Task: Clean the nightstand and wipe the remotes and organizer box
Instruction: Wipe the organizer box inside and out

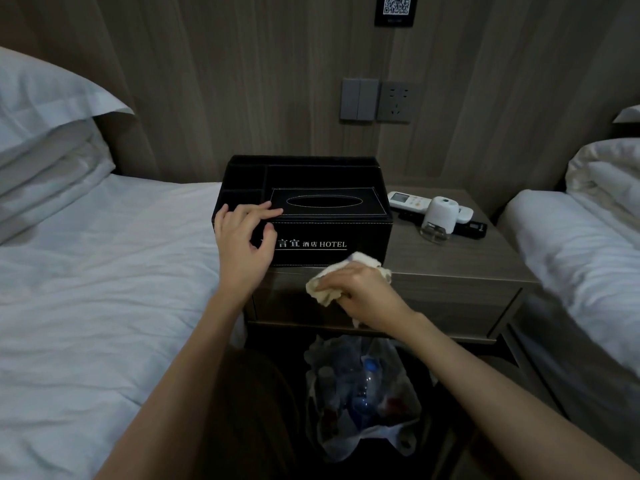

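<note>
Our left hand point(242, 244) steadies the organizer box point(325, 220), fingers spread; our right hand point(360, 292) grips the cloth point(332, 282) on the nightstand point(450, 261) edge. We judge the nightstand wipe underway; next, the box and remotes point(412, 200).

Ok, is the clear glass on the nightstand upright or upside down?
Upside down: the clear glass sits mouth-down, with a white cylindrical object resting on top.

Black organizer box point(332, 233) (cream cloth point(363, 261))

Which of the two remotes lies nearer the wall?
The white remote, with the screen; the black remote lies in front of it, closer to the nightstand's front edge, both behind the upturned glass.
</note>
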`<state>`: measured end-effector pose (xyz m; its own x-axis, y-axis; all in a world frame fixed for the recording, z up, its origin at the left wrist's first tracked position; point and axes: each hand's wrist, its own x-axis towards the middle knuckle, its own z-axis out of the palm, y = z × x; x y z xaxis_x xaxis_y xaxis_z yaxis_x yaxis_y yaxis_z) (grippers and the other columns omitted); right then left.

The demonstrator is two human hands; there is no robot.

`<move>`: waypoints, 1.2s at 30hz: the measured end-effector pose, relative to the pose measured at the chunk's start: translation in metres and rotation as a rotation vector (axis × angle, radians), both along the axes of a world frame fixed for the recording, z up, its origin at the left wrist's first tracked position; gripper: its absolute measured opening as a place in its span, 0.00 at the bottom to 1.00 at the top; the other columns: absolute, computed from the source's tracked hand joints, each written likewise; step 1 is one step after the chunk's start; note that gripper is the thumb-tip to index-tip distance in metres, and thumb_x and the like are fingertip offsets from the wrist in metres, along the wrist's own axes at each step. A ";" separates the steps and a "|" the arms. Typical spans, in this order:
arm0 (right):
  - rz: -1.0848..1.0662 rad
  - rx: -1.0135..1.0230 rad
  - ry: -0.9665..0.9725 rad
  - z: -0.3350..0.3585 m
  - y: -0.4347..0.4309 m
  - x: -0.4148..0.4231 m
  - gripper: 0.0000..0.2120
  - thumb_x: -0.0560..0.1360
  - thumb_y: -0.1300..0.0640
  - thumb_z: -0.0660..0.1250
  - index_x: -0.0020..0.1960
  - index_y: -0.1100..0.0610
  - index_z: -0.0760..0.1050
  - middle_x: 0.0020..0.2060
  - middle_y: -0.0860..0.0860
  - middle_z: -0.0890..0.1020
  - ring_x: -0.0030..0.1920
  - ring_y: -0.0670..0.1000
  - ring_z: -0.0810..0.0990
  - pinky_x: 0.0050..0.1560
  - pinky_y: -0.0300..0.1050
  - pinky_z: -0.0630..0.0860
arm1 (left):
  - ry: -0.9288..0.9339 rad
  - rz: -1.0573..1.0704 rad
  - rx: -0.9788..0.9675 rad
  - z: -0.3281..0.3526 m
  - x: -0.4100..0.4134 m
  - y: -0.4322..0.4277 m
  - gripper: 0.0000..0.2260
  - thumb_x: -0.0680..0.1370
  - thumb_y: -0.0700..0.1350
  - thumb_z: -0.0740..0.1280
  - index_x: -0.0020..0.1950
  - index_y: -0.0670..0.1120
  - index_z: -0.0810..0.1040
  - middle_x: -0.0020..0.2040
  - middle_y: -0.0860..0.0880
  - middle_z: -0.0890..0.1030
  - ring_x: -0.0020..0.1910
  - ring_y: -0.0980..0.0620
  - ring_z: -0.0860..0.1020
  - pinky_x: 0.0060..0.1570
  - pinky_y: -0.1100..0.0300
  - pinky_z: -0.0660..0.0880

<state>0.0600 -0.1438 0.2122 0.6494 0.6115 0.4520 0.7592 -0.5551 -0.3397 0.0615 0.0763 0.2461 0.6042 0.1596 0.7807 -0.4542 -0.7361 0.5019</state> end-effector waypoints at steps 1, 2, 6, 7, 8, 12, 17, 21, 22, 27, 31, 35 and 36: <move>0.015 -0.007 0.020 0.004 -0.002 -0.003 0.20 0.65 0.72 0.68 0.52 0.55 0.83 0.49 0.50 0.85 0.52 0.48 0.80 0.55 0.46 0.77 | -0.001 0.001 0.000 0.000 0.000 0.000 0.13 0.76 0.44 0.60 0.53 0.47 0.82 0.54 0.50 0.81 0.57 0.60 0.73 0.73 0.58 0.51; 0.020 0.002 0.003 0.010 -0.005 -0.007 0.20 0.65 0.72 0.69 0.53 0.55 0.83 0.49 0.51 0.84 0.52 0.48 0.80 0.54 0.45 0.77 | -0.002 0.002 -0.002 0.000 0.000 -0.001 0.13 0.76 0.44 0.60 0.53 0.46 0.82 0.54 0.50 0.81 0.57 0.60 0.73 0.73 0.58 0.51; -0.007 0.119 -0.289 0.043 -0.018 -0.006 0.19 0.65 0.71 0.72 0.54 0.56 0.83 0.52 0.49 0.84 0.48 0.55 0.78 0.49 0.51 0.76 | 0.009 0.023 -0.019 0.000 0.000 -0.004 0.12 0.76 0.45 0.60 0.52 0.46 0.82 0.54 0.49 0.81 0.57 0.56 0.75 0.74 0.55 0.51; -0.023 0.135 -0.362 0.052 -0.021 -0.002 0.19 0.65 0.71 0.72 0.54 0.57 0.82 0.53 0.49 0.84 0.48 0.56 0.77 0.48 0.52 0.76 | 0.010 0.030 -0.019 0.000 0.000 -0.004 0.12 0.76 0.45 0.60 0.52 0.47 0.82 0.54 0.49 0.81 0.57 0.55 0.75 0.74 0.54 0.52; -0.045 0.140 -0.406 0.058 -0.024 0.004 0.19 0.66 0.70 0.72 0.54 0.57 0.82 0.53 0.50 0.84 0.49 0.56 0.77 0.48 0.54 0.76 | 0.008 0.036 -0.019 0.000 0.000 -0.005 0.12 0.76 0.45 0.61 0.52 0.46 0.82 0.54 0.49 0.81 0.57 0.54 0.76 0.74 0.52 0.52; -0.129 0.089 -0.429 0.055 -0.029 0.019 0.19 0.67 0.70 0.66 0.53 0.55 0.81 0.54 0.51 0.80 0.51 0.57 0.74 0.48 0.58 0.75 | 0.010 0.035 -0.014 0.001 0.000 -0.006 0.12 0.75 0.45 0.60 0.51 0.46 0.82 0.53 0.49 0.81 0.57 0.53 0.76 0.74 0.49 0.53; -0.202 0.055 -0.522 0.037 -0.025 0.019 0.17 0.69 0.65 0.60 0.52 0.54 0.81 0.54 0.50 0.79 0.53 0.55 0.70 0.48 0.49 0.66 | 0.028 0.026 -0.006 0.002 -0.002 -0.005 0.13 0.75 0.45 0.60 0.52 0.46 0.82 0.53 0.49 0.81 0.58 0.54 0.76 0.74 0.48 0.53; -0.229 -0.020 -0.512 0.010 -0.032 0.013 0.15 0.71 0.62 0.60 0.53 0.54 0.81 0.55 0.49 0.81 0.54 0.53 0.70 0.47 0.50 0.67 | 0.032 0.017 -0.010 0.002 -0.002 -0.005 0.12 0.75 0.44 0.61 0.52 0.46 0.82 0.53 0.49 0.81 0.58 0.53 0.76 0.74 0.53 0.51; -0.237 -0.011 -0.473 0.003 -0.034 0.010 0.16 0.71 0.62 0.59 0.53 0.54 0.81 0.55 0.49 0.81 0.55 0.53 0.70 0.46 0.51 0.69 | 0.031 0.020 -0.010 0.002 -0.002 -0.005 0.12 0.75 0.44 0.61 0.52 0.46 0.82 0.53 0.49 0.81 0.58 0.53 0.76 0.74 0.54 0.50; -0.152 -0.142 -0.147 0.006 -0.041 0.006 0.20 0.68 0.67 0.62 0.54 0.52 0.81 0.53 0.47 0.82 0.52 0.54 0.73 0.45 0.57 0.76 | 0.055 0.025 -0.004 0.003 -0.004 -0.006 0.12 0.75 0.44 0.61 0.53 0.46 0.82 0.55 0.49 0.80 0.58 0.54 0.75 0.75 0.54 0.50; -0.089 -0.212 -0.080 0.036 -0.047 -0.004 0.18 0.70 0.67 0.66 0.57 0.52 0.79 0.55 0.46 0.80 0.51 0.53 0.73 0.50 0.53 0.75 | 0.112 0.003 0.037 0.006 -0.011 -0.002 0.14 0.76 0.45 0.61 0.57 0.48 0.81 0.60 0.50 0.79 0.61 0.53 0.74 0.75 0.52 0.49; -0.186 0.028 -0.244 0.075 -0.050 -0.010 0.19 0.72 0.64 0.62 0.62 0.55 0.71 0.58 0.49 0.75 0.53 0.53 0.72 0.52 0.49 0.72 | 0.172 0.032 0.141 0.002 -0.019 -0.003 0.19 0.76 0.44 0.62 0.67 0.48 0.77 0.68 0.49 0.75 0.70 0.49 0.68 0.76 0.55 0.45; -0.224 0.045 -0.251 0.083 -0.051 -0.005 0.21 0.73 0.64 0.61 0.65 0.55 0.69 0.61 0.49 0.74 0.55 0.54 0.73 0.54 0.48 0.71 | 0.166 0.040 0.119 0.002 -0.025 -0.007 0.20 0.76 0.43 0.63 0.68 0.47 0.75 0.69 0.49 0.73 0.72 0.47 0.66 0.75 0.55 0.46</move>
